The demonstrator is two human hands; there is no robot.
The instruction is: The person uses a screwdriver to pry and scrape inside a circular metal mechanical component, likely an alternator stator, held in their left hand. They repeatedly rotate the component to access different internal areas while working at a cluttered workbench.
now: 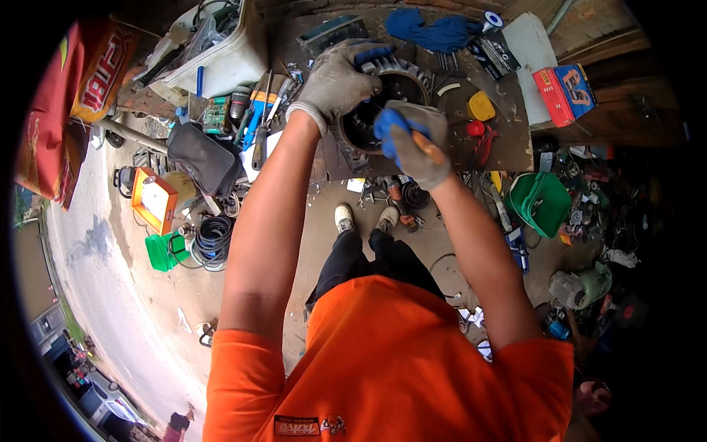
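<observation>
A round, ribbed metal motor housing [426,82] with a dark hollow inside sits on the workbench in front of me. My left hand [340,79], in a grey glove with blue fingertips, grips its upper left rim, thumb toward the opening. Over the lower right of the opening, my right hand [417,141], in a matching glove, is closed round a tool with an orange-brown wooden handle [428,149]. Its working end is hidden by the glove, so its kind does not show. Left of the housing lie a screwdriver [258,151] and other hand tools.
Right on the bench are a yellow round item [481,106], a red cap [476,128], red-handled pliers [484,147] and blue gloves [431,29]. A red and blue box [565,94] is beyond. A white bin [228,55] stands left. Green baskets [541,204], cable and parts clutter the floor.
</observation>
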